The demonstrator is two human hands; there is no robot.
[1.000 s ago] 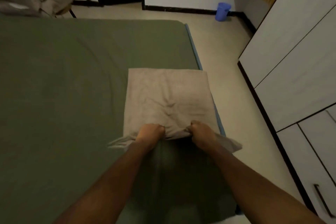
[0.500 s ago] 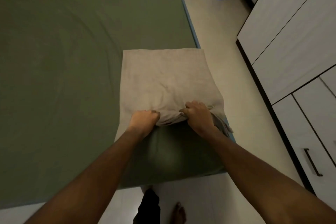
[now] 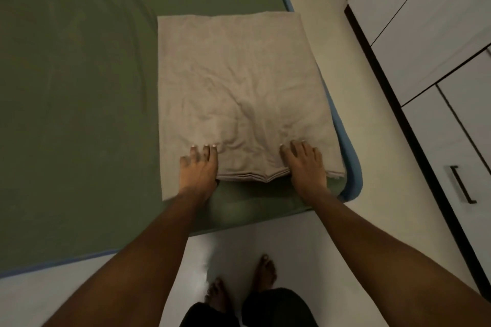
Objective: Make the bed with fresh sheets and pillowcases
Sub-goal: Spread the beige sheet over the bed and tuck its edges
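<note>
A folded beige sheet (image 3: pixel 239 93) lies flat on the near right corner of the bed, which is covered by a green fitted sheet (image 3: pixel 79 87). The folded layers show along its near edge. My left hand (image 3: pixel 199 170) rests palm down on the near left part of the beige sheet, fingers spread. My right hand (image 3: pixel 305 164) lies flat on its near right part, fingers apart. Neither hand grips the cloth.
The mattress's blue edge (image 3: pixel 350 167) runs along the bed's right side and near corner. A white wardrobe (image 3: pixel 438 48) with a dark drawer handle (image 3: pixel 462 183) stands to the right across a strip of pale floor (image 3: pixel 372 141). My bare feet (image 3: pixel 239 287) stand at the bed's foot.
Both hands let go of the bunched near edge of the beige sheet and now lie flat on it. The view has tilted down toward the bed's near edge and my feet.
</note>
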